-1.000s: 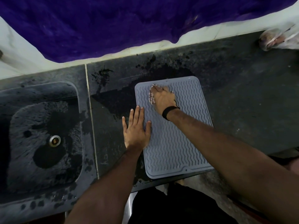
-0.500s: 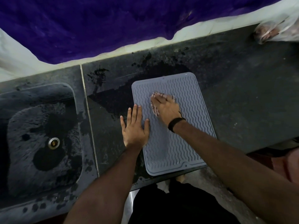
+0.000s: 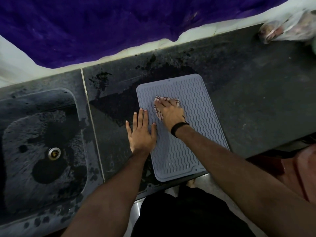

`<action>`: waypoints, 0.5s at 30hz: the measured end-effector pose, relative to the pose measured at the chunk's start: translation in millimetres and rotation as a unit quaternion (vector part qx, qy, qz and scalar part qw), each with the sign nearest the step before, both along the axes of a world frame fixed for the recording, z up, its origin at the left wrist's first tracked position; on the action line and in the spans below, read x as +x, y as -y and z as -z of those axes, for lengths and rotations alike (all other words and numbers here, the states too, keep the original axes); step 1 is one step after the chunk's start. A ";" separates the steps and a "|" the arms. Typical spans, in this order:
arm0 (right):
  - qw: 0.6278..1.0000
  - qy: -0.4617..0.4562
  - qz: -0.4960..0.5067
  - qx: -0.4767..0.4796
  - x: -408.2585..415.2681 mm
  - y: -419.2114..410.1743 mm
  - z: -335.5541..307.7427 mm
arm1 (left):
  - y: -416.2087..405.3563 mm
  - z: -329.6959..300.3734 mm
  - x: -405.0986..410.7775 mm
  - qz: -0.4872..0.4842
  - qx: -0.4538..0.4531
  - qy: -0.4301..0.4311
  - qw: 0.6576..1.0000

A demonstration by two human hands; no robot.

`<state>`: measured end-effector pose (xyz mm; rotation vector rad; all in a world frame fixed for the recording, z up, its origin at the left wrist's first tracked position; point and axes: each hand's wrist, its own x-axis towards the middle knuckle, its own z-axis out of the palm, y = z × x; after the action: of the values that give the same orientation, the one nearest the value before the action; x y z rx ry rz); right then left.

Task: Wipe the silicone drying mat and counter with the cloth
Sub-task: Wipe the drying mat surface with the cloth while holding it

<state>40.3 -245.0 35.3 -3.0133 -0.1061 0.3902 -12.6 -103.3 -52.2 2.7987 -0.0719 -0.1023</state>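
Under right hand fingers: cloth, on mat.

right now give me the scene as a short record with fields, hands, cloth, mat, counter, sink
left hand: flat, fingers straight, resting across the left edge of the mat, partly on the counter
right hand: presses the cloth onto the mat, black band on the wrist
cloth: light, dark checked lines, mostly hidden under the right hand
mat: grey, wavy ridges, flat on the counter, near end at the counter's front edge
counter: dark stone, wet patches behind and left of the mat
sink: far left, dark, wet, metal drain
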 end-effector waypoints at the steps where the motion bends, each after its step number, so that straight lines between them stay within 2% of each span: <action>1: 1.000 -0.004 0.000 -0.004 -4.6 1.0 2.9 | -0.5 0.3 -0.1 0.001 0.001 0.002 1.000; 10: 0.999 -0.044 0.009 0.005 -114.2 14.4 4.2 | -0.8 -0.1 -1.9 0.009 -0.015 0.012 1.000; 15: 0.998 0.014 0.048 0.035 -108.9 12.8 -0.1 | -1.6 -3.1 -2.5 0.015 -0.016 0.002 1.000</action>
<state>-68.6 -257.8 35.4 -2.9422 0.0234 0.3282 -15.1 -101.7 -49.0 2.7657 -0.1158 -0.1013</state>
